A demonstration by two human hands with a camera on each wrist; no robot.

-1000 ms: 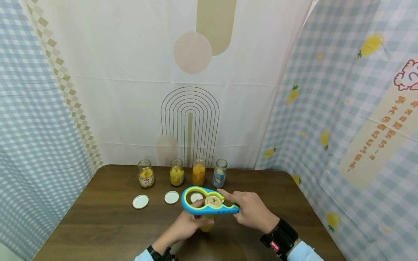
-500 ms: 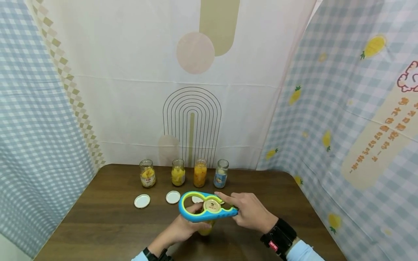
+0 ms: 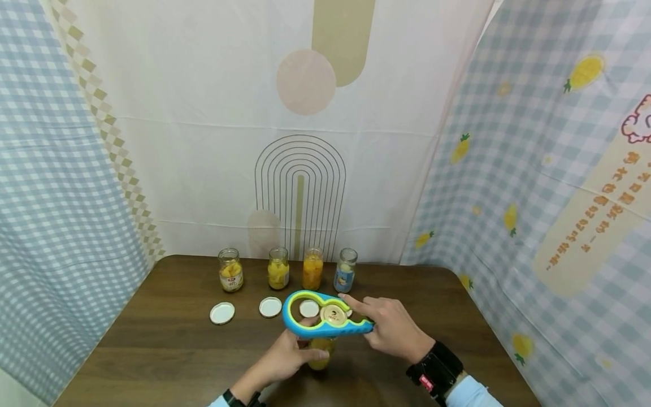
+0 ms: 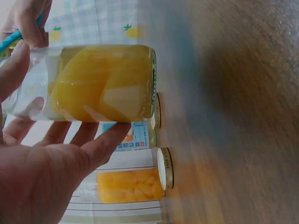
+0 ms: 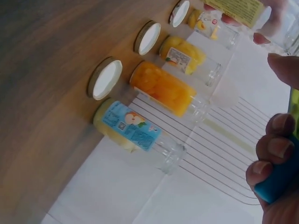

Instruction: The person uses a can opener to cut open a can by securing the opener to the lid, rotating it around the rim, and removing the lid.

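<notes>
My left hand [image 3: 287, 356] grips a glass jar [image 4: 105, 84] of large yellow fruit pieces, held upright near the front middle of the table. A gold lid [image 3: 334, 314] covers this jar's top. Around the lid sits a blue and lime-green jar opener [image 3: 325, 332], lying flat across the jar in the head view. My right hand [image 3: 394, 328] holds the opener's handle end, its index finger stretched along the far arm. In the right wrist view, curled fingertips [image 5: 275, 144] wrap the blue handle. Part of the jar is hidden under the opener and behind my left fingers.
Along the back stand several lidless fruit jars, among them an orange-filled one [image 3: 312, 274] and one with a blue label [image 3: 344, 277]. Several loose lids, such as the leftmost white lid [image 3: 222, 313], lie before them. A printed cloth [image 3: 203, 169] hangs behind the table [image 3: 152, 350].
The opener dipped toward me and left half a second ago, and has since come back up and right with the lid in it. Both hands keep their grip.
</notes>
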